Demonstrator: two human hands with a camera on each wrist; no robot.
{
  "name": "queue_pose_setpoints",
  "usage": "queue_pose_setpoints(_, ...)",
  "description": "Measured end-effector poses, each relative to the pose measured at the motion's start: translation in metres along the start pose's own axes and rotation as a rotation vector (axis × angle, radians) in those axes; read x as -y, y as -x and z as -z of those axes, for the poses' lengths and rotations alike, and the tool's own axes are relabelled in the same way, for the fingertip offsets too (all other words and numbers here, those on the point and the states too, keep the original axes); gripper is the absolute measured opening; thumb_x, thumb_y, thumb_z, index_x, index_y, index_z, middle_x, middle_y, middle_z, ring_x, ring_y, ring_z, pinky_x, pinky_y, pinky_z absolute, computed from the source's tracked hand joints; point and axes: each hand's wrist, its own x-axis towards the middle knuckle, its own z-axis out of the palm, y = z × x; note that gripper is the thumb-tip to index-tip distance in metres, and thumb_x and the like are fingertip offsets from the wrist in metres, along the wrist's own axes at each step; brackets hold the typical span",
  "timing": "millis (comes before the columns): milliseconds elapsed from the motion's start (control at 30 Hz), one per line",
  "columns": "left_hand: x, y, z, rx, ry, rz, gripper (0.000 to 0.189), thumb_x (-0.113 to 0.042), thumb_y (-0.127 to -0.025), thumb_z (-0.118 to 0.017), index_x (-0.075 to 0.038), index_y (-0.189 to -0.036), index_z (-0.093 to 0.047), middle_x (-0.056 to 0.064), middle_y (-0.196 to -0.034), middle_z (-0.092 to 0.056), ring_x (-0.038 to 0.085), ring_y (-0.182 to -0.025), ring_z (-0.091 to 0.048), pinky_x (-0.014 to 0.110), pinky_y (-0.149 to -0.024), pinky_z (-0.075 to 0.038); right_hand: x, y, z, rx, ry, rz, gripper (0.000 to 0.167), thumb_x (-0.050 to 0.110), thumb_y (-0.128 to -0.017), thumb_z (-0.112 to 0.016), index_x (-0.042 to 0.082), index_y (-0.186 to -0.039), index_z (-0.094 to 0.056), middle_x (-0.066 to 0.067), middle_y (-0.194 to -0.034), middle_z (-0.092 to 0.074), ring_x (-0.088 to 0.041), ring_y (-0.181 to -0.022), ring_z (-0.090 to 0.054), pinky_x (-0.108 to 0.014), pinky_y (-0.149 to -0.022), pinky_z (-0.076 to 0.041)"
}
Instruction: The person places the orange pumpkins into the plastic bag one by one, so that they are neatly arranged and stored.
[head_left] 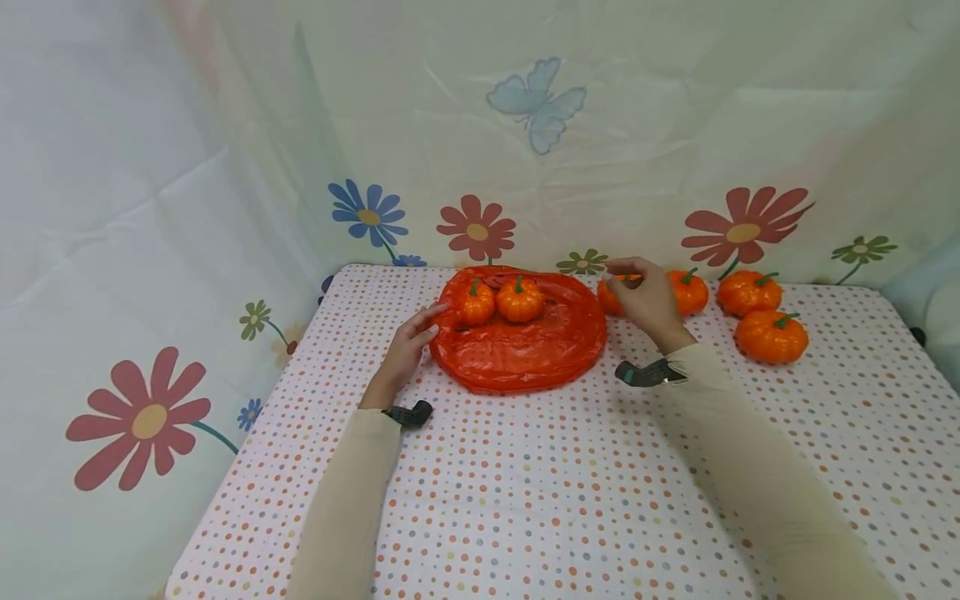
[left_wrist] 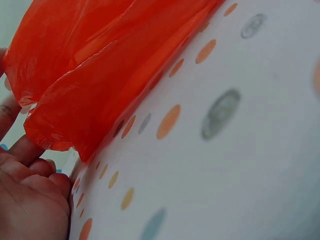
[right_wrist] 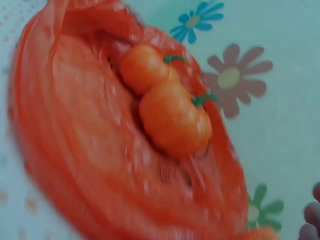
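A red plastic bag (head_left: 517, 362) lies spread on the table, its rim folded round like a shallow bowl. Inside, towards the back, two small orange pumpkins (head_left: 520, 300) with green stems sit side by side; the right wrist view shows these pumpkins (right_wrist: 175, 120) touching. My left hand (head_left: 405, 354) is at the bag's left rim, its loosely bent fingers touching the plastic (left_wrist: 75, 90). Just right of the bag, my right hand (head_left: 651, 300) reaches over another pumpkin (head_left: 611, 298), thumb and fingers apart. The hand partly hides that pumpkin, and I see no grip on it.
More pumpkins stand on the right: one just beyond my right hand (head_left: 690, 293), one at the back (head_left: 750, 293) and one nearer me (head_left: 772, 337). A dotted cloth covers the table (head_left: 510, 500). Behind it hangs a flowered curtain (head_left: 637, 167).
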Motion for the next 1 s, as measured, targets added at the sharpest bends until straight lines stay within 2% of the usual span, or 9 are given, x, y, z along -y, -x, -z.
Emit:
queue_pose_setpoints(133,-0.003,0.001,0.001,-0.007,0.006,-0.003,0.044,-0.015,-0.101,-0.048,-0.007,-0.144,-0.048,0.004,-0.164,-0.025,0.023,-0.154,-0.014,0.047,-0.125,-0.016,-0.017,0.007,0.01,-0.062,0.079,0.021,0.039,0.029,-0.096,-0.06,0.003,-0.124,-0.064,-0.019,-0.125,-0.061,-0.024,-0.082,-0.055,-0.018,-0.057,-0.042)
queue_pose_setpoints(267,-0.004,0.002,-0.001,0.003,0.01,-0.008,0.044,-0.014,-0.102,-0.048,-0.005,-0.145,-0.047,0.006,-0.164,-0.024,0.023,-0.154,-0.013,0.047,-0.125,-0.015,-0.031,0.012,0.012,-0.078,0.188,0.036,0.045,0.029,-0.095,-0.061,-0.001,-0.129,-0.059,-0.024,-0.125,-0.056,-0.028,-0.081,-0.049,-0.029,-0.064,-0.04)
queue_pose_setpoints(367,-0.004,0.002,-0.002,0.008,0.022,-0.013,0.044,-0.014,-0.102,-0.049,-0.004,-0.145,-0.047,0.007,-0.164,-0.025,0.022,-0.154,-0.014,0.046,-0.125,-0.016,-0.039,0.013,0.012,-0.077,0.224,-0.002,0.051,0.027,-0.094,-0.062,-0.001,-0.136,-0.052,-0.027,-0.131,-0.05,-0.036,-0.096,-0.049,-0.043,-0.079,-0.044)
queue_pose_setpoints(433,-0.004,0.002,-0.003,0.009,0.031,-0.016,0.044,-0.014,-0.102,-0.048,-0.004,-0.145,-0.047,0.006,-0.164,-0.025,0.022,-0.154,-0.015,0.045,-0.125,-0.018,-0.043,0.012,0.011,-0.044,0.244,-0.032,0.059,0.026,-0.093,-0.063,-0.001,-0.142,-0.044,-0.029,-0.137,-0.045,-0.042,-0.111,-0.046,-0.053,-0.094,-0.045)
queue_pose_setpoints(533,-0.003,0.002,-0.004,0.012,0.037,-0.018,0.044,-0.014,-0.102,-0.048,-0.004,-0.145,-0.047,0.006,-0.164,-0.025,0.022,-0.154,-0.015,0.045,-0.124,-0.019,-0.046,0.01,0.009,0.027,0.261,-0.058,0.073,0.025,-0.091,-0.067,-0.002,-0.149,-0.032,-0.032,-0.145,-0.039,-0.048,-0.128,-0.04,-0.062,-0.109,-0.037)
queue_pose_setpoints(633,-0.002,0.001,-0.003,0.015,0.036,-0.022,0.044,-0.015,-0.102,-0.049,-0.005,-0.144,-0.047,0.005,-0.164,-0.025,0.022,-0.154,-0.015,0.045,-0.124,-0.02,-0.048,0.008,0.007,0.09,0.264,-0.073,0.084,0.028,-0.091,-0.069,-0.004,-0.153,-0.021,-0.033,-0.15,-0.033,-0.051,-0.136,-0.035,-0.065,-0.112,-0.031)
queue_pose_setpoints(733,-0.001,0.001,-0.002,0.017,0.035,-0.027,0.044,-0.014,-0.101,-0.049,-0.005,-0.144,-0.047,0.005,-0.164,-0.024,0.022,-0.154,-0.015,0.045,-0.123,-0.021,-0.051,0.005,0.005,0.111,0.26,-0.088,0.089,0.031,-0.091,-0.068,-0.002,-0.155,-0.016,-0.033,-0.153,-0.03,-0.051,-0.138,-0.032,-0.065,-0.113,-0.029)
queue_pose_setpoints(1000,0.0,0.0,-0.002,0.005,0.036,-0.008,0.043,-0.013,-0.101,-0.049,-0.007,-0.144,-0.049,0.003,-0.164,-0.026,0.02,-0.154,-0.017,0.044,-0.123,-0.022,-0.058,-0.003,0.0,0.115,0.228,-0.094,0.086,0.03,-0.093,-0.065,0.002,-0.157,-0.015,-0.029,-0.156,-0.028,-0.049,-0.14,-0.032,-0.064,-0.114,-0.03)
